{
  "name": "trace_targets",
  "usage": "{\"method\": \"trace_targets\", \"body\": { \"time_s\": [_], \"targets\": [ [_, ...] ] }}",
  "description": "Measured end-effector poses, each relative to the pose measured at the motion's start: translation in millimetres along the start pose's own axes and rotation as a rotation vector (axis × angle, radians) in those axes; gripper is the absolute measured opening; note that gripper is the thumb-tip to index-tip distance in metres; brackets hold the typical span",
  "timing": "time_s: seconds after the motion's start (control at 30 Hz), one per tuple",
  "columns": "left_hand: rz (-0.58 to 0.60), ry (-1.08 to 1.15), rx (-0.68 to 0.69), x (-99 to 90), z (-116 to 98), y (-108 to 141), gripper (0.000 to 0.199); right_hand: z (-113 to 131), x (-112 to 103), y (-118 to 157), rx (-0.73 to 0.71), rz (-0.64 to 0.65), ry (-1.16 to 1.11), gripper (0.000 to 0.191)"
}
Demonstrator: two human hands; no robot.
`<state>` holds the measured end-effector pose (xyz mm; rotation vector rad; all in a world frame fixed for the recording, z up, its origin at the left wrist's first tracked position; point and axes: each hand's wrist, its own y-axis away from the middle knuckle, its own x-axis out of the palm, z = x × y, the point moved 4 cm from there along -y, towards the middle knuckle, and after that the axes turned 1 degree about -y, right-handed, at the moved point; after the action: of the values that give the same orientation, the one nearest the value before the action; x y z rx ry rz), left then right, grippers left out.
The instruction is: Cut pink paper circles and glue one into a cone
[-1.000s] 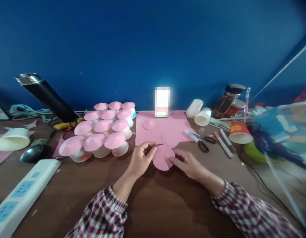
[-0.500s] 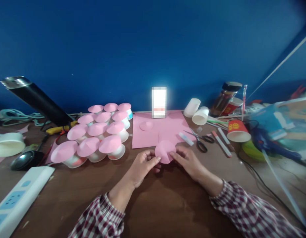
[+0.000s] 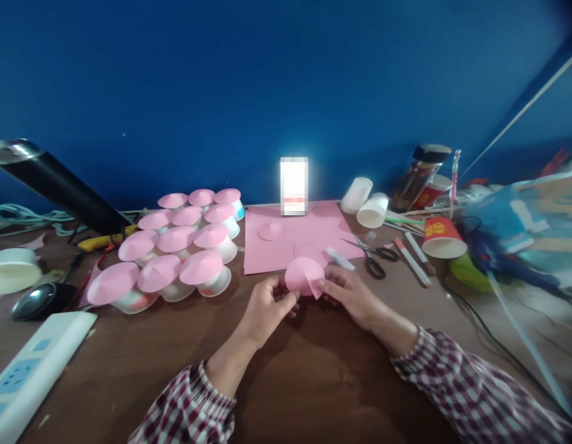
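A small pink paper disc [image 3: 304, 274] is held between both hands over the brown table, its cut edge overlapping at the lower right. My left hand [image 3: 270, 308] pinches its left side between thumb and fingers. The right edge, near a pointed flap, is gripped by my right hand [image 3: 347, 293]. Just behind lie pink paper sheets [image 3: 304, 229] with a shallow pink cone [image 3: 271, 231] on them. To the left, several upturned paper cups [image 3: 215, 281] stand in rows, each topped by a pink cone [image 3: 201, 267].
Black-handled scissors [image 3: 374, 262], a glue-like tube [image 3: 340, 259] and markers [image 3: 413, 263] lie at the right. Beyond are white cups [image 3: 373, 211], a red cup [image 3: 443, 237] and a dark-lidded jar [image 3: 418, 179]. A power strip [image 3: 38, 364] and a black cylinder [image 3: 63, 188] occupy the left.
The disc's edges now overlap, with a pointed flap showing at the lower right; before, it looked flatter. My right fingers have curled closer around it. The view has shifted slightly.
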<state>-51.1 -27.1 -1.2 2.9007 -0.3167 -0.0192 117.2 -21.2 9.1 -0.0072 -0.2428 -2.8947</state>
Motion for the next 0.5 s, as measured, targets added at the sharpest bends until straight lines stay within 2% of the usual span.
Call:
{"method": "trace_targets", "body": {
  "time_s": [0.17, 0.5],
  "targets": [
    [0.000, 0.185, -0.072, 9.8, 3, 3, 0.028, 0, 1, 0, -0.012, -0.042, -0.017, 0.036],
    [-0.010, 0.276, -0.100, 15.4, 4, 4, 0.029, 5, 3, 2, -0.023, -0.038, 0.030, 0.040]
  ]
}}
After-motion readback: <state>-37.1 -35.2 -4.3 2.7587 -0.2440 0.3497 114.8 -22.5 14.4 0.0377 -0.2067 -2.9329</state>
